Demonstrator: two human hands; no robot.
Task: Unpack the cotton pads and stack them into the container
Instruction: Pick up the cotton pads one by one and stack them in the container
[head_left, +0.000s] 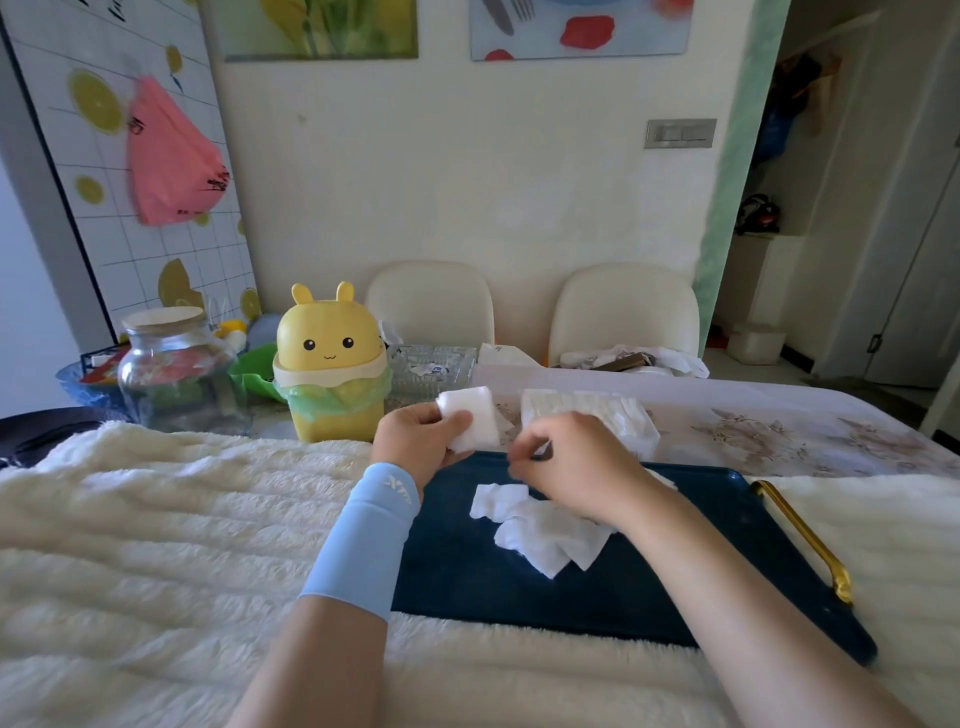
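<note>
A: Where are the cotton pads?

B: Some are in the left hand (415, 441). Its thumb and fingers are curled round a stack of cotton pads (470, 418), held up over the far left corner of the dark blue tray (519, 597). More loose cotton pads (540, 525) lie in a messy heap in the middle of the tray.

A: And the right hand (576, 462)?

B: It is over the tray, just past the heap. Its fingers are bent in, but it is blurry, so I cannot tell if it is pinching anything.

A: What is behind it?

B: A white pack of pads (587, 408) sits on the bench (779, 431), just past the tray's far edge.

A: Can you read any words?

B: The light blue sleeve (363, 540) on the left wrist has white letters that start with "XT". The rest is hidden. The pink bag (171, 156) on the wall has dark writing, but it is too blurry to read.

A: What else is there?

B: A yellow bunny bin (330, 364) with a green bag inside, and a glass jar (171, 364) with a wooden lid beside it. The tray has a gold handle (805, 540) and lies on a fluffy white blanket (156, 519).
</note>
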